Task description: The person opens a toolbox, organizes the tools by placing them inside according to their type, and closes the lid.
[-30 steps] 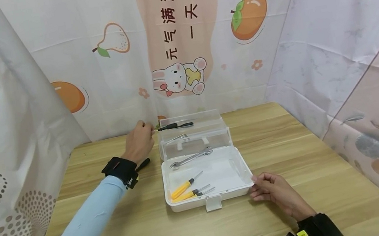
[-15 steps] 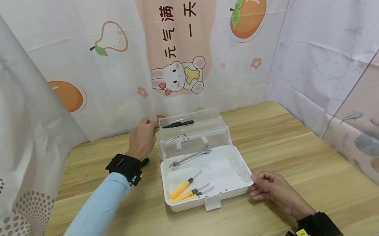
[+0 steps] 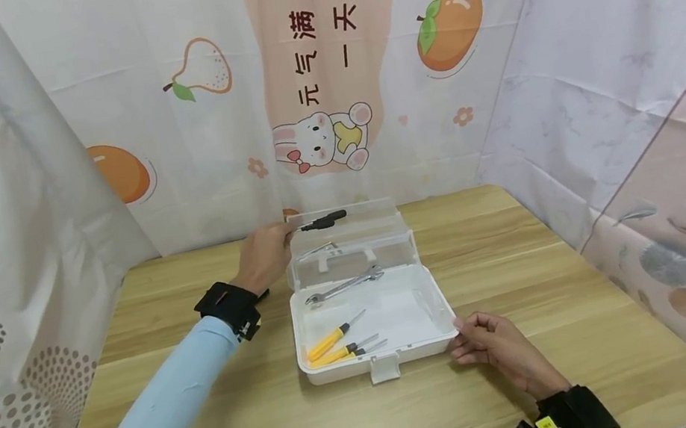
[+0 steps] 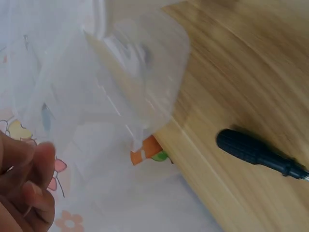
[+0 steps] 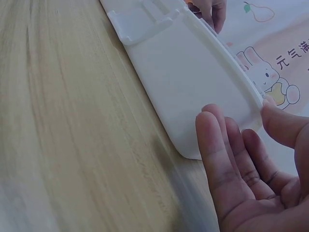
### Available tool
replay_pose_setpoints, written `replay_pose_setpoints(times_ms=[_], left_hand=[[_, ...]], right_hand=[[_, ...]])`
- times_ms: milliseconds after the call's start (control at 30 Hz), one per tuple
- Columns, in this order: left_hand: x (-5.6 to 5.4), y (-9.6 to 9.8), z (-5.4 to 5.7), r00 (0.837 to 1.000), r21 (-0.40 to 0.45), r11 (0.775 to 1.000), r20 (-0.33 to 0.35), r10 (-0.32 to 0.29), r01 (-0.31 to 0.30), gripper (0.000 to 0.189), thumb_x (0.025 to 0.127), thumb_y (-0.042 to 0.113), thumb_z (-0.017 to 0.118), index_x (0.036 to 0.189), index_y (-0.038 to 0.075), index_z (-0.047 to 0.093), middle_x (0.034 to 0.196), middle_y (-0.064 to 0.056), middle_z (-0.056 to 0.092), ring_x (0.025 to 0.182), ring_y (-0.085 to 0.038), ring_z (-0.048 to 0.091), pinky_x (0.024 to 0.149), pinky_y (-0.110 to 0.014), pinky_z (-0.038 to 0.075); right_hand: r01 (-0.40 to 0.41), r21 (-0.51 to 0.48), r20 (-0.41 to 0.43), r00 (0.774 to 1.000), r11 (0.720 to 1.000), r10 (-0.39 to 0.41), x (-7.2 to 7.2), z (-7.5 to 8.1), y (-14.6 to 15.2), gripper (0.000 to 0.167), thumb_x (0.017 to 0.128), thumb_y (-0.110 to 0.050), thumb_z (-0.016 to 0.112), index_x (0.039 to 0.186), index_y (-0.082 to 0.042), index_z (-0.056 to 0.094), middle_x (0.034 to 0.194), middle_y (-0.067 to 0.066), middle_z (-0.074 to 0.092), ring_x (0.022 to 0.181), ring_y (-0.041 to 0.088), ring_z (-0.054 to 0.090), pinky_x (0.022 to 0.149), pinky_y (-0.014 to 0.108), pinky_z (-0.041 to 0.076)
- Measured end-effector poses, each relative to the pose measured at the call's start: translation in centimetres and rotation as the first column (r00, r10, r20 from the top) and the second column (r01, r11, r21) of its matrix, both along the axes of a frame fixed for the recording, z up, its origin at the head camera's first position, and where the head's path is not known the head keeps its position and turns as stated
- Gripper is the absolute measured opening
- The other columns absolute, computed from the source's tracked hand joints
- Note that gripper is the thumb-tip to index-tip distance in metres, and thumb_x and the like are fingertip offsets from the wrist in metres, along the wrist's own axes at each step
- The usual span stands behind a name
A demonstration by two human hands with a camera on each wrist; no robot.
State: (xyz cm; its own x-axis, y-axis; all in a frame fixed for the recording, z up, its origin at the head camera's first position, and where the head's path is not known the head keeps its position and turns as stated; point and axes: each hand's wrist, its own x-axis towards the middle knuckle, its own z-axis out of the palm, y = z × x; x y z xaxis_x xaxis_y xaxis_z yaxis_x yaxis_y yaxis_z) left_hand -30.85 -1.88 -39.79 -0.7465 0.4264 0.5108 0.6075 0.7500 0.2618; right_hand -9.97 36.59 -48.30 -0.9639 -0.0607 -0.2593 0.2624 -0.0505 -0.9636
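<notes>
A white toolbox (image 3: 316,377) stands on the table, its clear lid (image 3: 379,227) opened backward. My left hand (image 3: 265,257), beside the lid's left end, pinches a black-handled screwdriver (image 3: 324,221) by its shaft; the handle points right over the lid. In the left wrist view that hand (image 4: 26,179) shows at the lower left. My right hand (image 3: 490,344) is at the box's front right corner. Its thumb (image 5: 282,125) touches the rim, while the other fingers (image 5: 215,150) stand loosely bent beside the outer wall.
Yellow-handled screwdrivers (image 3: 330,339) and a wrench (image 3: 344,286) lie in the box. An L-shaped hex key (image 3: 319,250) shows in the lid. Another black screwdriver (image 4: 256,152) lies left of the box, mostly behind my left wrist in the head view. A printed curtain (image 3: 203,154) hangs behind the table.
My left hand has moved right, closer to the lid, with the black screwdriver. The screwdriver's handle lay level and now tilts up at its right end. My right hand has stayed in place.
</notes>
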Motion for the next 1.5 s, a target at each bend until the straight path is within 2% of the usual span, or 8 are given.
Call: replay_pose_setpoints(times_ms=[367, 500, 600, 767, 900, 1000, 1133, 1500], left_hand=[[-0.2, -1.2, -0.6, 0.967, -0.029, 0.995, 0.243, -0.081, 0.090, 0.044, 0.104, 0.006, 0.055, 0.147, 0.009, 0.056, 0.075, -0.006, 0.059, 0.060, -0.018, 0.051, 0.052, -0.031, 0.039], [0.2, -2.4, -1.5, 0.981, 0.032, 0.998, 0.180, -0.066, 0.061, 0.049, 0.102, 0.005, 0.056, 0.150, 0.007, 0.050, 0.110, -0.015, 0.069, 0.085, -0.027, 0.066, 0.064, -0.040, 0.052], [0.6, -4.1, -2.3, 0.988, 0.044, 0.999, 0.155, -0.011, 0.004, 0.042, 0.102, 0.006, 0.055, 0.144, 0.002, 0.054, 0.134, -0.020, 0.062, 0.099, -0.033, 0.067, 0.073, -0.047, 0.055], [1.9, -7.4, -3.9, 0.953, -0.118, 0.990, 0.283, 0.107, -0.076, 0.033, 0.101, 0.021, 0.067, 0.125, -0.002, 0.063, 0.119, -0.022, 0.061, 0.090, -0.029, 0.064, 0.073, -0.044, 0.055], [3.3, -10.4, -5.8, 0.909, -0.179, 0.982, 0.396, 0.131, -0.064, 0.041, 0.098, 0.029, 0.073, 0.119, -0.005, 0.063, 0.112, -0.019, 0.060, 0.090, -0.027, 0.062, 0.075, -0.044, 0.054], [4.4, -12.3, -6.9, 0.894, -0.162, 0.985, 0.433, 0.117, -0.050, 0.037, 0.096, 0.029, 0.075, 0.111, -0.003, 0.064, 0.105, -0.015, 0.061, 0.091, -0.027, 0.059, 0.076, -0.045, 0.052], [4.9, -13.3, -7.5, 0.887, -0.148, 0.988, 0.448, 0.112, -0.050, 0.027, 0.097, 0.028, 0.074, 0.096, 0.004, 0.062, 0.093, -0.008, 0.058, 0.083, -0.022, 0.052, 0.069, -0.040, 0.046], [4.3, -13.1, -8.3, 0.886, -0.159, 0.987, 0.451, 0.106, -0.037, 0.018, 0.099, 0.019, 0.071, 0.091, 0.009, 0.059, 0.090, -0.005, 0.057, 0.079, -0.020, 0.051, 0.066, -0.037, 0.044]], right_hand=[[0.002, 0.001, 0.003, 1.000, 1.000, -0.002, -0.1, 0.1, -0.2, 0.025, 0.104, -0.025, 0.064, 0.103, 0.000, 0.061, 0.097, 0.015, 0.072, 0.085, 0.022, 0.073, 0.082, 0.040, 0.060], [0.001, 0.004, -0.002, 1.000, 1.000, -0.001, -0.1, 0.1, -0.2, 0.024, 0.104, -0.024, 0.064, 0.102, 0.000, 0.060, 0.097, 0.015, 0.072, 0.084, 0.022, 0.073, 0.082, 0.041, 0.060], [0.006, 0.006, -0.006, 1.000, 1.000, -0.005, -0.1, 0.1, -0.2, 0.025, 0.103, -0.025, 0.065, 0.100, 0.000, 0.061, 0.098, 0.017, 0.071, 0.084, 0.023, 0.073, 0.081, 0.040, 0.060], [-0.002, 0.018, -0.010, 1.000, 1.000, 0.002, -0.3, 0.1, -0.1, 0.028, 0.103, -0.027, 0.065, 0.101, 0.000, 0.060, 0.098, 0.017, 0.071, 0.085, 0.023, 0.073, 0.082, 0.040, 0.060], [-0.008, 0.026, -0.006, 1.000, 1.000, 0.008, -0.4, 0.0, 0.0, 0.030, 0.103, -0.028, 0.065, 0.103, 0.002, 0.059, 0.098, 0.016, 0.071, 0.086, 0.023, 0.073, 0.082, 0.040, 0.060], [-0.013, 0.031, -0.001, 1.000, 0.999, 0.013, -0.2, -0.1, 0.0, 0.033, 0.103, -0.027, 0.065, 0.105, 0.004, 0.058, 0.098, 0.017, 0.071, 0.086, 0.023, 0.073, 0.082, 0.040, 0.060], [-0.008, 0.028, 0.004, 1.000, 1.000, 0.008, -0.1, -0.1, 0.0, 0.031, 0.104, -0.027, 0.065, 0.104, 0.003, 0.059, 0.098, 0.017, 0.072, 0.086, 0.023, 0.073, 0.082, 0.040, 0.060], [-0.011, 0.027, -0.001, 1.000, 1.000, 0.011, -0.2, 0.0, 0.0, 0.030, 0.104, -0.028, 0.064, 0.103, 0.002, 0.060, 0.099, 0.017, 0.073, 0.085, 0.022, 0.073, 0.082, 0.040, 0.060]])
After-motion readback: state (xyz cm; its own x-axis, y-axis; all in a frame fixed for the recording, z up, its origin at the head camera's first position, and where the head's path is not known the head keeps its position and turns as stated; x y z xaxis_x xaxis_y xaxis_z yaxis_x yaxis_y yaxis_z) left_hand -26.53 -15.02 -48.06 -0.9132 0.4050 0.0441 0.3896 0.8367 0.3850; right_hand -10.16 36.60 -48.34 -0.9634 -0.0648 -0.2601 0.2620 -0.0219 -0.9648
